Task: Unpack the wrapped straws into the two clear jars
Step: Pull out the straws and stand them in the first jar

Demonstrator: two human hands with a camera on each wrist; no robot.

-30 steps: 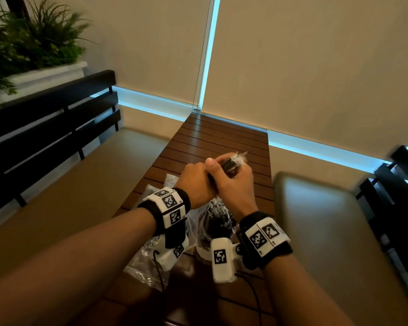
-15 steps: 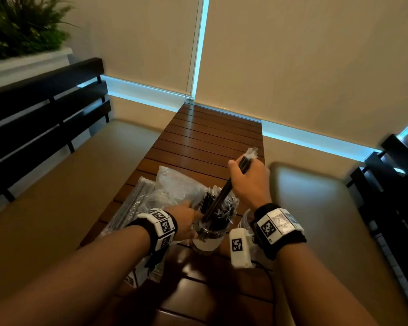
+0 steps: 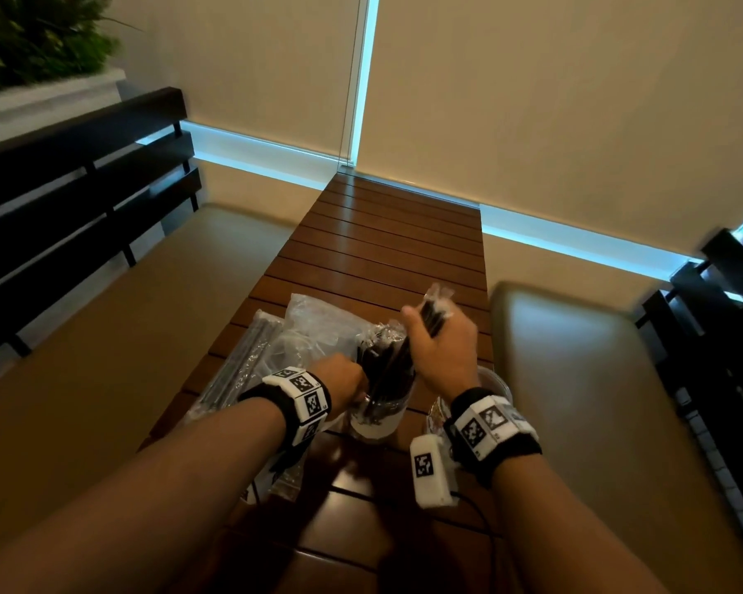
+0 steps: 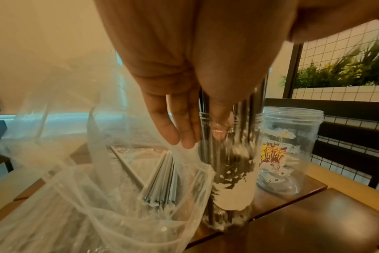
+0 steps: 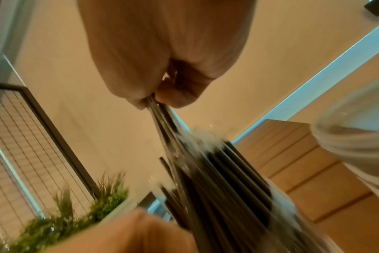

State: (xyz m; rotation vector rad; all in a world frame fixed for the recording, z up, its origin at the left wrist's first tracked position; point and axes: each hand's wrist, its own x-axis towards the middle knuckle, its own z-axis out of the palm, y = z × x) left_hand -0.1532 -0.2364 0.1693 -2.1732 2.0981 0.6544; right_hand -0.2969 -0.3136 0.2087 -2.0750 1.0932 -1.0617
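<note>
A clear jar stands on the slatted wooden table, full of black straws in clear wrappers. My left hand holds it near the rim, thumb on the front and fingers along its left side. My right hand grips the top of a bundle of wrapped straws that slants down into that jar. A second clear jar with a yellow label stands empty just to the right, partly hidden behind my right wrist in the head view.
A crumpled clear plastic bag lies left of the jar, with more wrapped straws in it. Padded benches flank the narrow table. A plant stands beyond the left bench's back.
A second ago both hands were together at the top of the bundle. My left hand has dropped to the jar, while my right hand has lowered the straws into it.
</note>
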